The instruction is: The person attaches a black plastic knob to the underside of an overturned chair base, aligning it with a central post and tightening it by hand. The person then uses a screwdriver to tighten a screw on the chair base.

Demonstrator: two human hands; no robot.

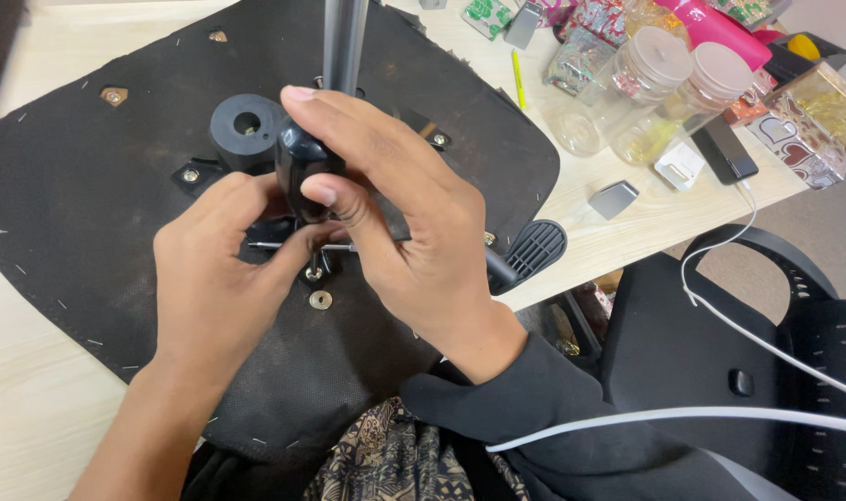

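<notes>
Upturned office-chair seat base [98, 213], black fabric underside, lies flat on the pale wooden bench [33, 408] beneath both hands. Right hand [413, 232] wraps a black knob [297, 162], fingers curled over it. Left hand [214, 278] pinches a thin metal rod [274, 246] just below that knob. Loose washer [320, 300] lies between the wrists. Black lever paddle [532, 249] projects just right of the right hand. Clear lidded jars [645, 79] stand well beyond it.

Home or office workroom, pale wooden desk [33, 408], black office chair [720, 353], plastic jars [645, 79], gift boxes [803, 130]
</notes>
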